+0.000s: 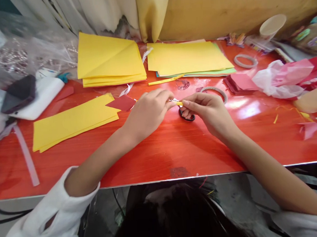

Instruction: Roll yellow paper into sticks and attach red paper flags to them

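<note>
Between my two hands, just above the red table (155,152), is a narrow piece of yellow paper (178,103). The fingertips of my left hand (153,110) pinch its left end, and those of my right hand (207,110) pinch its right end. Behind and below the fingers lie scissors (189,118) with black handles, their blades mostly hidden. Beside my left hand a dark red piece of paper (122,103) rests partly on long yellow paper strips (72,122). A roll of clear tape (218,90) lies behind my right hand, partly covered by it.
Stacks of yellow sheets (109,59) and yellow sheets over coloured ones (187,57) lie at the back. On the right are a red paper stack (241,83), another tape roll (245,61) and pink tissue (284,75). A phone (20,94) lies left. A paper cup (272,26) stands back right.
</note>
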Demonstrator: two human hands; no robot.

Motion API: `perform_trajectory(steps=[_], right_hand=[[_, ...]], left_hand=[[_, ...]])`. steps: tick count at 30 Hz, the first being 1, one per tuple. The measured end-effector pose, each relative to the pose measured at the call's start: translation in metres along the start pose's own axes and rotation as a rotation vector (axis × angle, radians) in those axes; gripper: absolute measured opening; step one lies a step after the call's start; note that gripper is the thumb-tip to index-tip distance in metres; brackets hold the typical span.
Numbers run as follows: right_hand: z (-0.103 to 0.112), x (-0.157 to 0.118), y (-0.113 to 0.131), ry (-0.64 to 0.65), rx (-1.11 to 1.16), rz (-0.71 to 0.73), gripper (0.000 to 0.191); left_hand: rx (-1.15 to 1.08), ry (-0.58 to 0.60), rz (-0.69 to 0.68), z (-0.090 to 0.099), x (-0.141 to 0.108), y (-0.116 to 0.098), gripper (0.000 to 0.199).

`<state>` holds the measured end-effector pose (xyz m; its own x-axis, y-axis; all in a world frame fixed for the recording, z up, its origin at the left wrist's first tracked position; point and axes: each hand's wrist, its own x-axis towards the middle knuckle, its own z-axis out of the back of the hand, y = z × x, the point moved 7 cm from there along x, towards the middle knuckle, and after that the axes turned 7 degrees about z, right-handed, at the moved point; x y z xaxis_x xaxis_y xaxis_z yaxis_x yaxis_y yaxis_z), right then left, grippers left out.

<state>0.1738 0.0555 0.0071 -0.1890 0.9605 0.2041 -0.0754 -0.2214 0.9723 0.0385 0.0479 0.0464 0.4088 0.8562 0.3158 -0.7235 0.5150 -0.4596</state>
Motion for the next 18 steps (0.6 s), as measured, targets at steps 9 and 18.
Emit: perform_trajectory(steps=[9, 18], right_hand=[[-0.001, -0.004, 0.019, -0.031, 0.085, 0.122, 0.015], [-0.005, -0.007, 0.022, 0.01, 0.193, 0.029, 0.024]], left_hand=[[-0.495, 0.152, 0.226, -0.002, -0.003, 0.002, 0.022], [-0.885, 0.208, 0.361, -0.01, -0.004, -0.003, 0.042]])
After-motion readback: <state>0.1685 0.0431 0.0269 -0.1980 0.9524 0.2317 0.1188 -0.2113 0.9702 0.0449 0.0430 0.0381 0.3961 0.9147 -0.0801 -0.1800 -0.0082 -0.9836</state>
